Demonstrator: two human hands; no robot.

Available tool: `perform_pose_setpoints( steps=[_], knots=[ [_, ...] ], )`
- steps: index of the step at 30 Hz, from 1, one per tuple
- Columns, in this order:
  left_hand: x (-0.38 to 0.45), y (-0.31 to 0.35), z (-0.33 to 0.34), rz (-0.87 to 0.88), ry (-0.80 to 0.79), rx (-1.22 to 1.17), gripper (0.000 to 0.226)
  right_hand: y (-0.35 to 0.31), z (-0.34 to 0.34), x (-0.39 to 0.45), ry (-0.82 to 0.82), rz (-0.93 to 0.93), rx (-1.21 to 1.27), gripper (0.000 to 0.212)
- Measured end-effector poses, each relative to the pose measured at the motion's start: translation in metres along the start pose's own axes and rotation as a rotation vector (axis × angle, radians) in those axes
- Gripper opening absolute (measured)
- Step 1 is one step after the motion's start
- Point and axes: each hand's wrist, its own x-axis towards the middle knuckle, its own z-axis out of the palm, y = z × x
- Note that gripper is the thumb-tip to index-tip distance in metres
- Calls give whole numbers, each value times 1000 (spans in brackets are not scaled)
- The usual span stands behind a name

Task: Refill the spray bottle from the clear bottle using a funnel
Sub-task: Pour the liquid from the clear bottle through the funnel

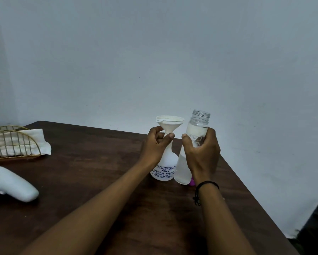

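Observation:
A white spray bottle body point(165, 167) with printed lettering stands on the dark wooden table point(91, 181), its head removed. A white funnel point(169, 123) sits in its neck. My left hand point(155, 144) pinches the funnel's stem at the bottle neck. To the right, my right hand point(203, 153) grips the clear bottle point(195, 144) around its middle. That bottle is uncapped, leans slightly right and holds some clear liquid; whether its base touches the table is unclear. A purple cap point(192, 182) peeks out behind its base.
The white spray head point(10, 184) lies at the table's left edge. A gold wire holder with white napkins point(14, 142) stands at the far left. The wall is close behind, and the table's right edge runs diagonally down past my right wrist.

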Motion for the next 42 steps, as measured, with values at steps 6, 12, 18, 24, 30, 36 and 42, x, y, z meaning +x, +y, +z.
perform_pose_setpoints(
  steps=[6,12,18,24,30,36,42],
  knots=[
    [2,5,-3,29,-17,28,28,-1,2,-1,-27,-5,-15,36],
    [-5,10,-14,98,-29,123,11,-5,7,-6,-76,-20,-20,35],
    [-10,13,-45,135,-57,219,17,-10,11,-11,-159,-69,-36,38],
    [-19,17,-72,146,-22,183,14,-25,10,-8,-284,-54,34,32],
    [-27,16,-71,141,26,139,11,-37,5,-2,-415,-3,123,29],
    [-26,17,-65,115,22,54,27,-42,10,-8,-433,-4,148,38],
    [-22,20,-58,39,48,28,30,-42,8,-11,-435,-17,142,35]
  ],
)
